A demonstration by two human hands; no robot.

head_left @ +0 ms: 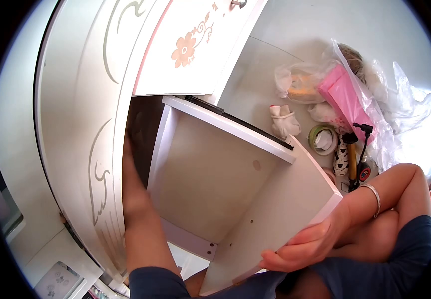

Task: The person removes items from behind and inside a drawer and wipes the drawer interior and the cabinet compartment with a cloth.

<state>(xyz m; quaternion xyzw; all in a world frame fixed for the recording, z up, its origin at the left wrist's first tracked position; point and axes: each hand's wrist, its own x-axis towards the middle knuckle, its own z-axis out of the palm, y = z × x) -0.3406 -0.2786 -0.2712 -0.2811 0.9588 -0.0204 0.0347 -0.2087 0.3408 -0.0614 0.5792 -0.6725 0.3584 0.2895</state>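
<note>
A white drawer (210, 164) is pulled out of the cabinet and sits at an angle in front of me. My right hand (307, 244) grips the edge of its tall front panel (280, 204), fingers curled over the board. A black metal slide rail (248, 127) runs along the drawer's far side. My left arm reaches past the near side into the dark cabinet opening (143, 129); its hand and fingers are hidden there. Above the opening is a white door panel (180, 50) with a flower print and a metal knob (239, 4).
Beyond the drawer, the floor holds a roll of tape (322, 139), a hammer (351, 154), a black-and-white patterned item (341, 162), a rolled white cloth (285, 121), a pink packet (345, 94) and clear plastic bags (410, 102). A carved white panel (86, 124) stands at left.
</note>
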